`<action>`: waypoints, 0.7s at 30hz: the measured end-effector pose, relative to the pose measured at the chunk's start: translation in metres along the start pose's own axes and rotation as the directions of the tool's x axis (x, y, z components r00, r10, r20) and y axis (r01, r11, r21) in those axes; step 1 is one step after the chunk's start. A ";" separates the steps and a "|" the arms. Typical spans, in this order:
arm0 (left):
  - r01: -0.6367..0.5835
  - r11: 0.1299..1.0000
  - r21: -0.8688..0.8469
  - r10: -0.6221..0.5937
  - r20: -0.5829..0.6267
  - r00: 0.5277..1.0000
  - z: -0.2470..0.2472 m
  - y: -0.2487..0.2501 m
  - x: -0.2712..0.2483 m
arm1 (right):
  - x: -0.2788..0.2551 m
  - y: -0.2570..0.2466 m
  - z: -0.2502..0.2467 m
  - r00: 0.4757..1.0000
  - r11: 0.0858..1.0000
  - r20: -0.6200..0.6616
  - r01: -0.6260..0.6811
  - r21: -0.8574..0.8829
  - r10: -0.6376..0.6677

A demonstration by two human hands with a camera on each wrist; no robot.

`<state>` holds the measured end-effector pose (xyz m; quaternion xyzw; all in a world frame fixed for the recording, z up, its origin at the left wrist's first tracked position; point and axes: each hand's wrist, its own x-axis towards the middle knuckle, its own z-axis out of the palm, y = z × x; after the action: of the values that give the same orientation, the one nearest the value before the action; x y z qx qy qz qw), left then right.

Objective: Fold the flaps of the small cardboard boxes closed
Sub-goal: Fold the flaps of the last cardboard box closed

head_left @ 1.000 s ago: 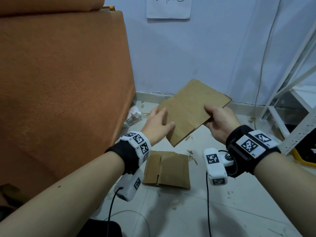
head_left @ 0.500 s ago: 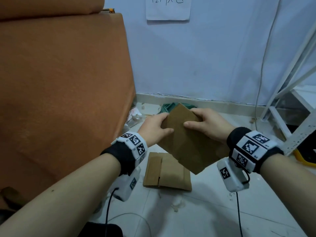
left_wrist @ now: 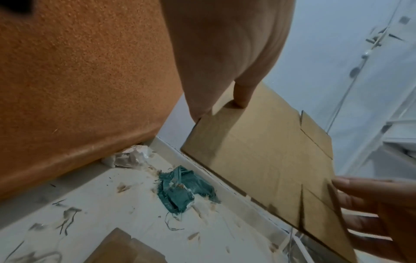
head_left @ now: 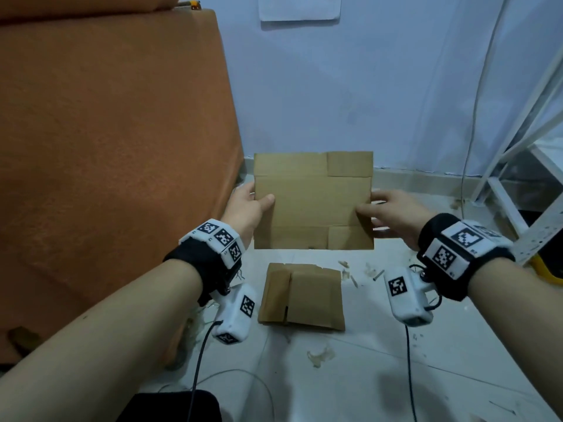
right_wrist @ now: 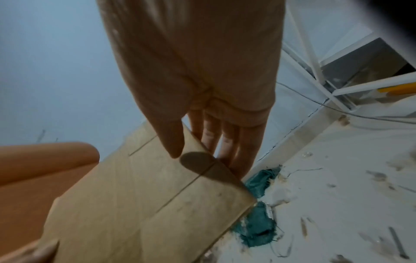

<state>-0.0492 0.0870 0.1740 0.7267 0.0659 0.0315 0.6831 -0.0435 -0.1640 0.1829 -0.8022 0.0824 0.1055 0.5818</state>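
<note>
A flattened brown cardboard box (head_left: 313, 199) hangs upright in front of me, its flaps in plane with its panels. My left hand (head_left: 261, 201) pinches its left edge, thumb on the near face. My right hand (head_left: 369, 210) pinches the right edge, thumb in front and straight fingers behind. The left wrist view shows the box (left_wrist: 270, 160) from below under my left thumb. In the right wrist view my thumb lies on the box (right_wrist: 146, 195) and the fingers (right_wrist: 225, 142) back it. A second flattened box (head_left: 301, 296) lies on the floor beneath.
An orange mattress (head_left: 106, 147) leans up on the left. A white metal rack (head_left: 518, 193) stands at the right, with a cable down the wall. A green cloth (left_wrist: 182, 190) lies by the skirting. Cardboard scraps (head_left: 320, 356) litter the white floor.
The box has turned from a tilted, diagonal hold to square and upright, facing me. My hands have shifted out to its left and right edges.
</note>
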 end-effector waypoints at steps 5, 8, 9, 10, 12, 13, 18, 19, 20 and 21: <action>0.052 0.988 0.145 -0.050 -0.021 0.999 -0.002 -0.034 0.028 | 0.017 0.032 0.016 1.000 0.998 0.001 -0.029 -0.063 0.029; 0.161 0.959 0.232 -0.170 0.018 0.985 -0.001 -0.074 0.041 | 0.038 0.065 0.033 0.995 0.988 0.010 -0.096 -0.119 0.098; 0.199 0.945 0.260 -0.212 0.026 0.977 0.000 -0.093 0.046 | 0.046 0.078 0.039 0.993 0.983 0.013 -0.112 -0.145 0.115; 0.235 0.927 0.292 -0.257 0.039 0.965 0.001 -0.111 0.051 | 0.055 0.092 0.046 0.991 0.978 0.015 -0.127 -0.168 0.132; 0.297 0.897 0.327 -0.331 0.055 0.942 0.002 -0.147 0.059 | 0.072 0.121 0.060 0.984 0.966 0.028 -0.169 -0.196 0.177; 0.324 0.886 0.332 -0.361 0.054 0.931 0.002 -0.165 0.064 | 0.081 0.138 0.067 0.979 0.958 0.039 -0.187 -0.216 0.200; 0.437 0.809 0.393 -0.484 0.023 0.875 0.005 -0.264 0.087 | 0.134 0.223 0.108 0.957 0.908 0.060 -0.248 -0.337 0.284; 0.443 0.803 0.400 -0.486 0.008 0.874 0.004 -0.279 0.090 | 0.141 0.235 0.114 0.953 0.899 0.056 -0.261 -0.353 0.298; 0.445 0.794 0.414 -0.487 -0.006 0.873 0.003 -0.292 0.092 | 0.148 0.246 0.121 0.944 0.884 0.053 -0.285 -0.371 0.327; 0.448 0.784 0.430 -0.489 -0.017 0.872 0.003 -0.305 0.096 | 0.156 0.259 0.128 0.933 0.867 0.054 -0.306 -0.394 0.354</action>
<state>0.0299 0.1150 -0.1349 0.8177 0.2169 -0.1890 0.4986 0.0314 -0.1238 -0.1341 -0.8651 0.1601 0.2674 0.3931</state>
